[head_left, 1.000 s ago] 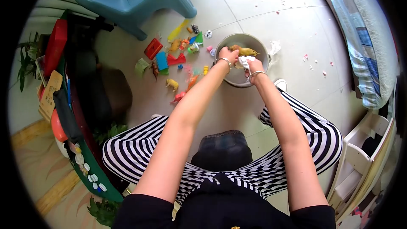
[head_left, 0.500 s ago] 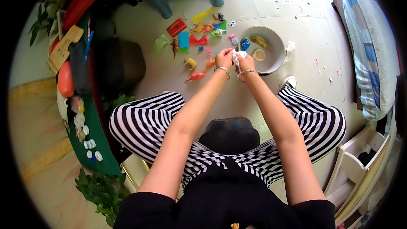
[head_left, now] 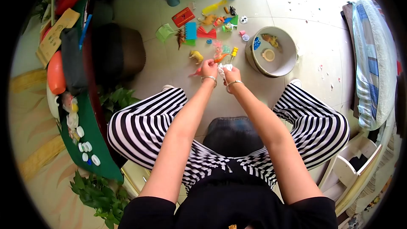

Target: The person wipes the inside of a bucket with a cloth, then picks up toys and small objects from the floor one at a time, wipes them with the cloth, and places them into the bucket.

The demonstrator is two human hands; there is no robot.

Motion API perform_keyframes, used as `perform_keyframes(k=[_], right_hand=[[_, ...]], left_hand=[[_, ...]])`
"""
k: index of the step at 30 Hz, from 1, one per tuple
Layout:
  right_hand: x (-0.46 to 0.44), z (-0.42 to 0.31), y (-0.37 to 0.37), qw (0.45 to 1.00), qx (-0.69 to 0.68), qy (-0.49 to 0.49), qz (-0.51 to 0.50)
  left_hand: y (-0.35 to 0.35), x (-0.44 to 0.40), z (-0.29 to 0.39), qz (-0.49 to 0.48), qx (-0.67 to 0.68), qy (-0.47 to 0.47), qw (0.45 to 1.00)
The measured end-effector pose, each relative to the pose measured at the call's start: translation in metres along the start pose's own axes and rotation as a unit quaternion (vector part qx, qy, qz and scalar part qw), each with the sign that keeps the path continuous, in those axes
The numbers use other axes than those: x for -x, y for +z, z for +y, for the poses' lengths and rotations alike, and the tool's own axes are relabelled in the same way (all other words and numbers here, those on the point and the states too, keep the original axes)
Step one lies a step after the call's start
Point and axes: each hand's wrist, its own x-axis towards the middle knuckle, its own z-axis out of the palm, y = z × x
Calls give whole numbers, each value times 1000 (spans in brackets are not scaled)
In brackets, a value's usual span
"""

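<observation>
Tissue point(head_left: 225, 69) sat crumpled between the left hand point(head_left: 208, 67) and the right hand point(head_left: 232, 76), near an orange toy point(head_left: 221, 58) and left of the bucket point(head_left: 257, 65). The right hand pinched it; whether the left gripped anything, I could not tell.

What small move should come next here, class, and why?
Perhaps draw the right hand, gripping a crumpled white cloth or tissue, aside, so the left hand can set down anything it holds beside the yellow animal toy: both hands are close together near it, though the left hand's grip is unclear.
</observation>
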Motion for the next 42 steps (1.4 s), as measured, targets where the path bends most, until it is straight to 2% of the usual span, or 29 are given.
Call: perform_keyframes(k=[2, 3, 5, 6, 8, 9, 11, 12, 13, 14, 15, 16, 18, 20, 22, 24, 27, 31, 34, 36, 37, 39, 42], right_hand=[[-13, 0, -1, 1000, 6, 9, 12], [-20, -1, -2, 1000, 6, 14, 14], [-32, -2, -6, 999, -12, 29, 15], [-38, -2, -8, 999, -13, 34, 17], [-44, -4, -12, 999, -4, 36, 14], [-45, -6, -14, 999, -6, 39, 18], [-43, -8, -20, 998, -30, 49, 0], [-43, -7, -22, 998, -33, 51, 2], [-42, -7, -23, 998, -34, 53, 3], [-41, -6, -23, 998, -34, 53, 2], [-39, -6, -23, 998, -38, 52, 1], [-36, -5, -24, 998, -44, 51, -4], [-29, -4, -24, 997, -53, 47, -10], [-19, -5, -24, 995, -53, 65, -49], [-5, -7, -22, 995, -58, 54, -61], [11, -11, -20, 995, -62, 39, -74], [42, -20, -17, 993, -55, 5, -109], [77, -26, -17, 986, -74, -13, -150], [98, -32, -18, 987, -58, -23, -145], [109, -37, -18, 981, -62, -94, -160], [114, -41, -19, 980, -62, -101, -162], [134, -60, -23, 967, -124, -139, -172], [165, -83, -32, 947, -170, -179, -206]], left_hand=[[8, -9, 1, 40, -156, 81, 984], [12, -14, 1, 37, -158, 77, 984], [19, -27, -1, 62, -302, 155, 939], [22, -34, -2, 59, -305, 152, 938], [24, -46, 0, -55, -324, 157, 931], [27, -51, 4, -60, -327, 155, 931], [32, -57, 9, -26, -211, 116, 970], [33, -59, 13, -30, -214, 115, 970], [32, -61, 17, -30, -62, 41, 997], [30, -62, 23, -28, 92, -33, 995], [28, -61, 29, -4, 145, -50, 988], [25, -58, 36, -5, 143, -46, 989], [19, -48, 54, 42, 250, -59, 966], [12, -31, 76, 41, 262, -56, 963], [5, -14, 98, 52, 329, -89, 939], [-1, -3, 109, 62, 334, -79, 937], [-14, 23, 132, 11, 430, -113, 896], [-26, 58, 163, -60, 417, -66, 905], [-34, 78, 179, -123, 444, -55, 886], [-40, 93, 192, -201, 460, -45, 864], [-42, 100, 198, -204, 460, -39, 863], [-45, 114, 209, -264, 460, -12, 848], [-50, 138, 224, -279, 439, 16, 854]])
